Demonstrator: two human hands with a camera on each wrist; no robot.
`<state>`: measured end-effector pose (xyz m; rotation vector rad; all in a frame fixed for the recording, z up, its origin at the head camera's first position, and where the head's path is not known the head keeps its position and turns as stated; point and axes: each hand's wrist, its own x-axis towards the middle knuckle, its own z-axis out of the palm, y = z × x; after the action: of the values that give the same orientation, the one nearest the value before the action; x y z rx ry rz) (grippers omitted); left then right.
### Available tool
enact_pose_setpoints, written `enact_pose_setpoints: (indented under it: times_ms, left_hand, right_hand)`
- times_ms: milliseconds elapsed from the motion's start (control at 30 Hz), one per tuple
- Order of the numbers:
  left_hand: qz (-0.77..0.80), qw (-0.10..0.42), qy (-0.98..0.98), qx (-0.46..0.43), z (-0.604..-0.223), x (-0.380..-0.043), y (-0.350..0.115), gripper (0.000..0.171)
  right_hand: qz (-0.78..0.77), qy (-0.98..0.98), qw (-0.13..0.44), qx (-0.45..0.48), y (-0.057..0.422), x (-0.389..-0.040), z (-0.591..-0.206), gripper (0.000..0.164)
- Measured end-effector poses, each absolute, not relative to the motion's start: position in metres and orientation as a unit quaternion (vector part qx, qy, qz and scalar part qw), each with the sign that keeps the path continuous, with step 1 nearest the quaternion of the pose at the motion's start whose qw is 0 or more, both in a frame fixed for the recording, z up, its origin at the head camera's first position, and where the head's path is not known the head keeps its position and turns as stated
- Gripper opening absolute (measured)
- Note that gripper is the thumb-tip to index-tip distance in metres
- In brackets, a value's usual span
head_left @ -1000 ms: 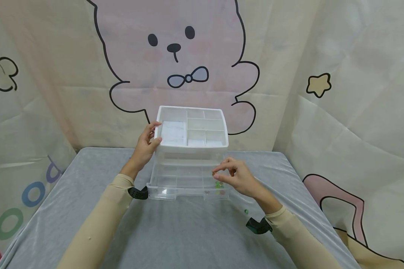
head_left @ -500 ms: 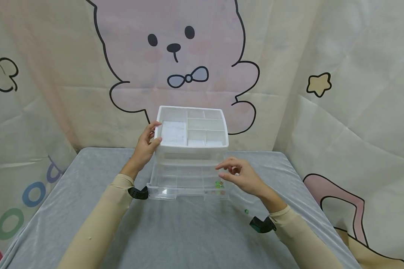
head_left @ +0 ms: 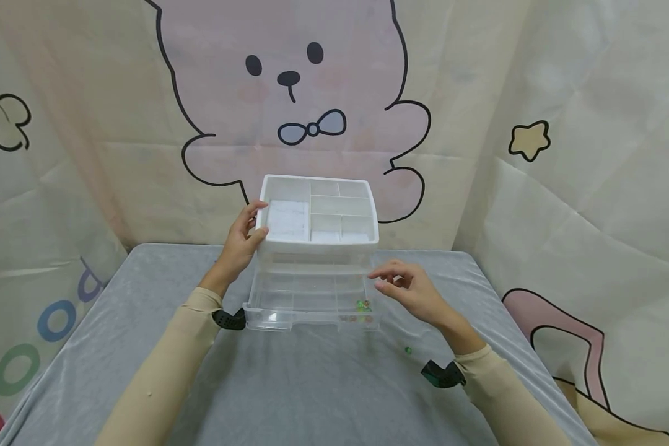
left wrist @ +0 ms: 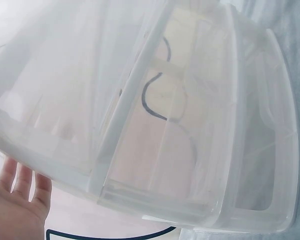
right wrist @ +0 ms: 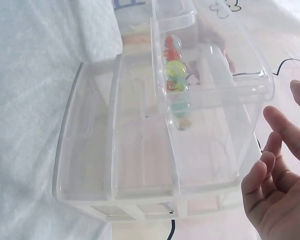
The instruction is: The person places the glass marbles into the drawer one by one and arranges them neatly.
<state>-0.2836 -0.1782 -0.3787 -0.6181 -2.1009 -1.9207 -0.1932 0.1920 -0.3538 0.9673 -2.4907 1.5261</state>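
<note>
A plastic drawer organizer point(head_left: 326, 246) with a white divided top tray stands on the cloth. Its clear top drawer point(head_left: 279, 321) is pulled out toward me. Several green, yellow and red marbles point(right wrist: 176, 70) cluster in that drawer's front right part. My left hand point(head_left: 237, 248) grips the left side of the top tray, thumb at the rim; its fingers also show against the casing in the left wrist view. Just right of the drawer, my right hand point(head_left: 415, 294) holds nothing, its fingers loosely bent and thumb apart from the index finger.
One green marble point(head_left: 408, 350) lies on the grey cloth point(head_left: 312, 390), to the right of the drawer and below my right hand. A printed curtain point(head_left: 468, 74) hangs behind and along both sides. Lower drawers point(right wrist: 90, 135) of the organizer are pushed in.
A second ago my right thumb and index finger pinched a small amber marble over the drawer; they have let go, and the hand has drawn back rightward. My left hand has stayed put.
</note>
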Motion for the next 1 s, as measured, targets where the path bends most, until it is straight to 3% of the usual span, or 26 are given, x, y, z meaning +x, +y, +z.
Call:
enact_pose_setpoints:
  times_ms: [1000]
  left_hand:
    - [-0.655, 0.114, -0.719, -0.203, -0.378, -0.282, -0.176, 0.050]
  right_hand:
    - [0.528, -0.795, 0.027, 0.299, 0.224, -0.194, -0.378, 0.020]
